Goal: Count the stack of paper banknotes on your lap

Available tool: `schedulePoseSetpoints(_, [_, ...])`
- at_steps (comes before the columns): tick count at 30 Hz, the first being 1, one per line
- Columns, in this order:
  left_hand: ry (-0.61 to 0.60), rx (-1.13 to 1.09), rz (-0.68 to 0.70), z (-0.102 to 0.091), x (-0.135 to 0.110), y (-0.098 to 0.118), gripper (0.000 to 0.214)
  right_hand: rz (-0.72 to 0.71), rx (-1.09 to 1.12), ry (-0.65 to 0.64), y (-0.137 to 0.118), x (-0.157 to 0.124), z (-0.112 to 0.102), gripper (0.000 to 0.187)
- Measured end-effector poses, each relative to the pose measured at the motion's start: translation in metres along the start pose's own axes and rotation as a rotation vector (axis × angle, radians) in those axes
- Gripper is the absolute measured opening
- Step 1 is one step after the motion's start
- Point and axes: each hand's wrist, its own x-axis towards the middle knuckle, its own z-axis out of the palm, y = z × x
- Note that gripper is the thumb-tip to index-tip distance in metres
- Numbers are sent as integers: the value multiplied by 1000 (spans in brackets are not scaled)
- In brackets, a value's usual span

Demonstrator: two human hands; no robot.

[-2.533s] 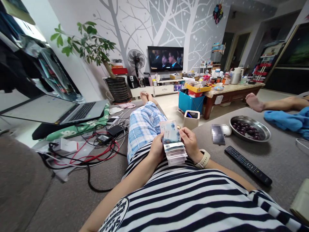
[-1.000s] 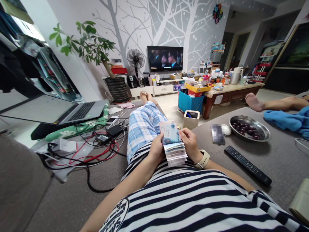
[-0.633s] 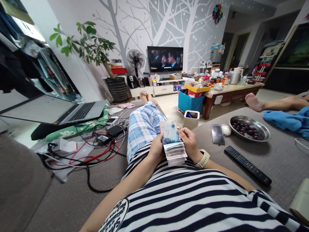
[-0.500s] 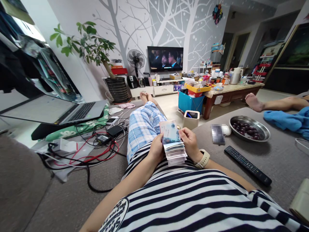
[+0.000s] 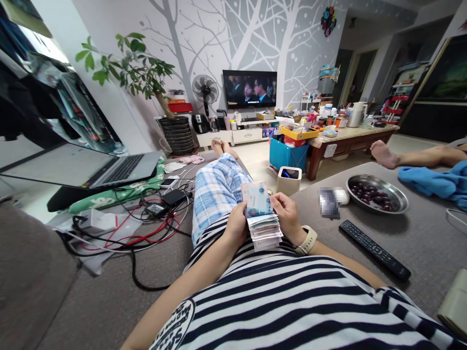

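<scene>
Banknotes [image 5: 257, 199] held over the lap of a seated person; clock positions are taken about the notes, with twelve toward the television [image 5: 250, 88]. At nine o'clock, the left hand [image 5: 237, 223] is closed around the near side of the bundle, its fingers curled and mostly hidden from me. At three o'clock, the right hand [image 5: 286, 214] is nearly closed, thumb and finger pinching the edge of the upper, bluish note. At six o'clock, a layered fan of note ends [image 5: 265, 232] hangs toward the striped shirt [image 5: 277, 296].

Stage: judged from this arrangement, the handling is partway through. Many ends already lie spread in the lower fan, while the upper note stands raised between both hands, not yet laid with them. How many sheets remain behind it I cannot tell, so no share done can be given.

Surroundings: remote control [image 5: 375, 250], between three and four o'clock; steel bowl [image 5: 400, 198] of dark fruit [image 5: 372, 192], just above three; laptop [image 5: 126, 167], toward ten. All lie apart from the notes.
</scene>
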Motion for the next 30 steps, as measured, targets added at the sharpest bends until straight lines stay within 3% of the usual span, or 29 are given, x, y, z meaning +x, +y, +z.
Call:
schedulePoseSetpoints(19, [-24, -17, -28, 3, -5, 1, 14, -10, 23, -9, 1, -3, -1, 40])
schedulePoseSetpoints(26, [5, -43, -29, 1, -1, -2, 15, 44, 166, -83, 1, -4, 2, 51])
schedulePoseSetpoints(30, [-22, -28, -17, -1, 0, -4, 18, 40, 94, -22, 5, -2, 1, 49])
